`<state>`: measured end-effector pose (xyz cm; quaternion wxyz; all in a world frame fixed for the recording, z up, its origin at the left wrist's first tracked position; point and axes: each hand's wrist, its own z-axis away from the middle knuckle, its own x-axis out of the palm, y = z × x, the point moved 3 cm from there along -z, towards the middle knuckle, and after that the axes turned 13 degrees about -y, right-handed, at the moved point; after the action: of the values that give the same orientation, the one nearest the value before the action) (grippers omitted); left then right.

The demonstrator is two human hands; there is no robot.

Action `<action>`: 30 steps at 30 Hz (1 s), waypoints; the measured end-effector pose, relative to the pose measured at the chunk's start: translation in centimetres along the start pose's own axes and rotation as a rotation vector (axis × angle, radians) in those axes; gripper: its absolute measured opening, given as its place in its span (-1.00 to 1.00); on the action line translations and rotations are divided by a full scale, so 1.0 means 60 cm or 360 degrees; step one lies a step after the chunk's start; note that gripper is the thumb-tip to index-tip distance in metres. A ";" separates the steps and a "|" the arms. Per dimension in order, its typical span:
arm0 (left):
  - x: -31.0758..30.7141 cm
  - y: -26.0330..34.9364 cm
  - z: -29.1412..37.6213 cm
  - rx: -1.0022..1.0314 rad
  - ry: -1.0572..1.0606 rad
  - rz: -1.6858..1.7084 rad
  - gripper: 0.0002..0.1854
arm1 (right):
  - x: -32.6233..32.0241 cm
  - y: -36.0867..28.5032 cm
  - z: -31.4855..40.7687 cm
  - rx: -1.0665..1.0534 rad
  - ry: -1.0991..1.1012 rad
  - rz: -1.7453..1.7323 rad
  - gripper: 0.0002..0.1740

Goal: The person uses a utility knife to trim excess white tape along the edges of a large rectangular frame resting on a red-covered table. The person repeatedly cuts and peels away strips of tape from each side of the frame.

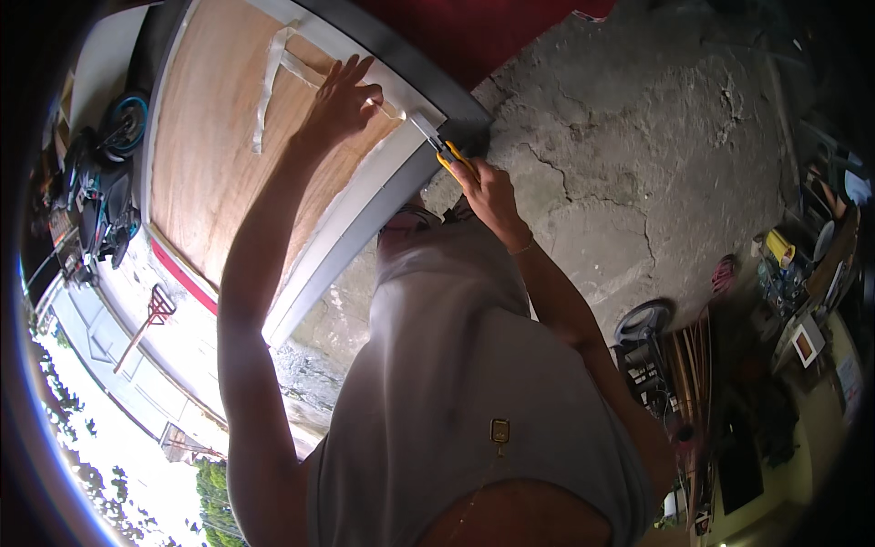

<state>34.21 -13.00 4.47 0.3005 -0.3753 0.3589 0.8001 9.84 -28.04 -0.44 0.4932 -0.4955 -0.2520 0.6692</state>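
Observation:
My right hand (489,198) grips a yellow-and-black utility knife (452,157). Its long blade points up and left, with the tip at the white border near the corner of a wood-faced panel (225,137). On the left, my left hand (345,99) pinches a thin strip (393,111) between thumb and forefinger, the other fingers spread; the strip runs towards the blade tip. Behind that hand, a loose, pale, curled strip (270,89) lies on the wood. White edging and a dark grey frame (403,174) surround the wood face.
Cracked concrete floor (588,171) spreads to the right. Motorcycles (102,198) stand at the left, above a basketball hoop (160,308). A red surface (472,34) is at the top. At lower right are a wheel (644,321), long thin rods (690,369) and a cluttered bench (820,273).

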 end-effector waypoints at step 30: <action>-0.062 0.010 -0.090 0.0007 -0.0860 -0.0170 -0.86 | 0.001 -0.031 0.016 0.0212 -0.0116 0.0277 -0.48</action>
<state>37.84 -18.47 5.24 0.4279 -0.1660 0.2470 0.8534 9.72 -27.10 1.44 0.4555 -0.4568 -0.1807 0.7424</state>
